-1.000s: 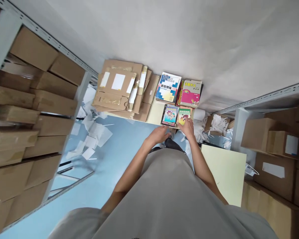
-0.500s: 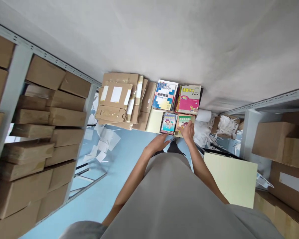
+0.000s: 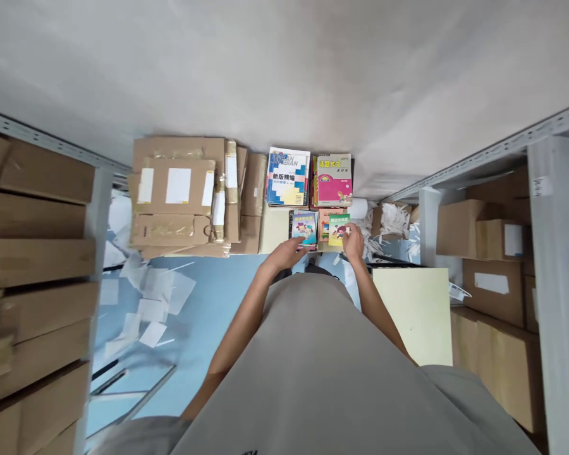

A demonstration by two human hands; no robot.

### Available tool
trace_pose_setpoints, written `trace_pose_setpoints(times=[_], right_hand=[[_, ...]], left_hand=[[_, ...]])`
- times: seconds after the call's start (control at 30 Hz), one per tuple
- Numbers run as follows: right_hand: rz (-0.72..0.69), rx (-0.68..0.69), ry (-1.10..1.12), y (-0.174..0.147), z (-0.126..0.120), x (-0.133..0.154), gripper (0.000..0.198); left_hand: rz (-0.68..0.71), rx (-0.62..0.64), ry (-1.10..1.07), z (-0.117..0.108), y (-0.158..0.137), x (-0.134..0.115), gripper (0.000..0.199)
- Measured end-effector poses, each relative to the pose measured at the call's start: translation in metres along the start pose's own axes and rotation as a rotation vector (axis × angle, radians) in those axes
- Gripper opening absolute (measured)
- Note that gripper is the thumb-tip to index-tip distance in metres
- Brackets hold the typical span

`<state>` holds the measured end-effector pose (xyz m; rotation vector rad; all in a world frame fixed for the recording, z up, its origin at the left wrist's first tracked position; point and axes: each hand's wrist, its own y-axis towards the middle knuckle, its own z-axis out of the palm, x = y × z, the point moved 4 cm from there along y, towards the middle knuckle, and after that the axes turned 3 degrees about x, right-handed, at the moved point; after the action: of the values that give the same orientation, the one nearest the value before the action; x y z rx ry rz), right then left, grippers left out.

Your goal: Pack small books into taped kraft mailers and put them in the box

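My right hand pinches the right edge of a green and yellow booklet, which is shifted to the right over its pile. An orange book shows beneath it. My left hand has its fingers stretched over the near edge of a blue and purple booklet that tops the neighbouring small pile. Just behind stand two taller piles: one topped by a white, blue and yellow book, the other by a pink and grey book.
Flattened cardboard boxes are stacked left of the books on the pale table. Shelves of cartons flank both sides. White paper sheets litter the blue floor. A pale yellow board is by my right arm.
The green and yellow booklet has slid right in my right hand, uncovering the orange book. My left hand has moved onto the blue booklet. The camera view has turned and levelled.
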<state>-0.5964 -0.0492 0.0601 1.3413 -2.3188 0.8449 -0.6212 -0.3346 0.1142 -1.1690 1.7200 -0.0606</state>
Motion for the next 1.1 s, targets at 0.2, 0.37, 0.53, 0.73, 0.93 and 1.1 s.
trace_pose_setpoints(times=[0.2, 0.37, 0.53, 0.73, 0.93, 1.1], right_hand=[[0.025, -0.106, 0.387, -0.035, -0.018, 0.015, 0.034], [0.052, -0.158, 0.727, -0.097, -0.024, 0.029, 0.048], [0.167, -0.324, 0.831, -0.172, -0.029, 0.037, 0.053], [0.271, -0.518, 0.845, -0.251, -0.051, 0.024, 0.052], [0.243, -0.701, 0.886, -0.305, -0.083, -0.004, 0.046], [0.211, -0.794, 0.959, -0.336, -0.102, -0.052, 0.044]], left_hand=[[0.032, -0.026, -0.085, -0.011, 0.014, 0.013, 0.057], [0.084, 0.031, -0.388, 0.003, 0.019, 0.002, 0.05], [0.158, 0.292, -0.803, 0.045, 0.016, -0.029, 0.064], [0.215, 0.495, -0.878, 0.077, -0.001, -0.078, 0.066], [0.29, 0.574, -0.794, 0.097, -0.025, -0.129, 0.062], [0.268, 0.668, -0.762, 0.146, -0.034, -0.168, 0.062]])
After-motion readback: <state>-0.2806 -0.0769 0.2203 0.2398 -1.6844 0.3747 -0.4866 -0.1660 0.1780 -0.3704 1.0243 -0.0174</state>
